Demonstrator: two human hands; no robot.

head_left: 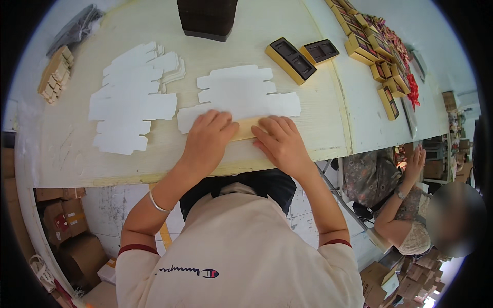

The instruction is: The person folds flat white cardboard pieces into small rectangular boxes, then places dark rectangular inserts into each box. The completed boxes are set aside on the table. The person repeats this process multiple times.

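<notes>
One white cardboard blank [236,87] lies on the pale table [323,123] in front of the person, near the table's front edge; at its near end one gold strip [245,128] shows between the hands, its gold face up; the blank's side flaps lie spread out flat.

Two hands are on it: the left hand [209,134] has its fingers bent and close together, touching the strip's left part, and the right hand [282,139] curls its fingers over the right part, thumb set a little apart; both are narrow rather than spread, but I cannot tell whether they pinch the strip or only press on it.

To the left lies one stack of white blanks [126,105], its sheets overlapping too closely to count; beyond the blank to the right stand two gold boxes with dark inserts, a longer box [291,60] and a shorter box [319,51], touching or nearly so; one dark block [207,19] at the top is cut off by the frame.

Farther right is a crowd of gold boxes [364,49], too many to count surely; at the far left are cream pieces [55,77], also uncounted; one co-worker [403,215] sits at the right, face blurred.
</notes>
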